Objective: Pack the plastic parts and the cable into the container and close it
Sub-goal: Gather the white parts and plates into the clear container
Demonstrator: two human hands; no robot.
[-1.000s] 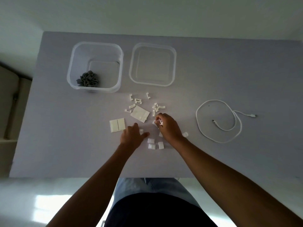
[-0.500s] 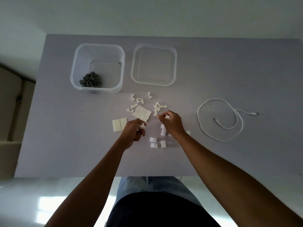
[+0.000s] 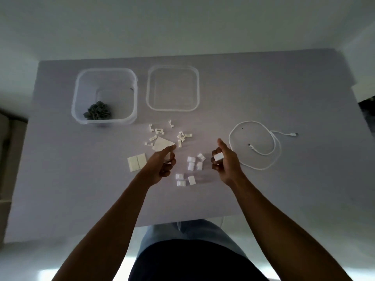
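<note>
hands rise off the tabletop (image 3: 60, 179) with fresh pickings: the right hand (image 3: 226, 161), which half a second ago was pressed low among the white pieces, now sits lifted toward 3 o'clock of the pile, fingers curled around a small white block (image 3: 218, 157) that shows plainly between thumb and forefinger. the left hand (image 3: 162, 162) has likewise come up from the surface and is closed in a loose fist at 9 o'clock of the pile; a pale piece seems to sit inside it, though the curl of the fingers hides most of it.

the clear container (image 3: 105, 96) stands open at 11 o'clock, holding only a heap of dark grey parts (image 3: 97, 113) in its near corner. its lid (image 3: 173, 88) lies flat just to the right, at 12 o'clock. still on the tabletop: a cluster of white blocks (image 3: 190, 169) between the two hands, a scatter of tiny white clips (image 3: 170, 134) beyond them, a tilted white square plate (image 3: 162, 144), and a paired white panel (image 3: 137, 163) at 9 o'clock. the white cable (image 3: 255, 147) lies in a loose coil at 2 o'clock, untouched.

with both hands loaded and clear of the surface, the likely next move is a carry to the container. most of the white parts, the cable and the lid remain to be dealt with, so the job looks well short of halfway.
</note>
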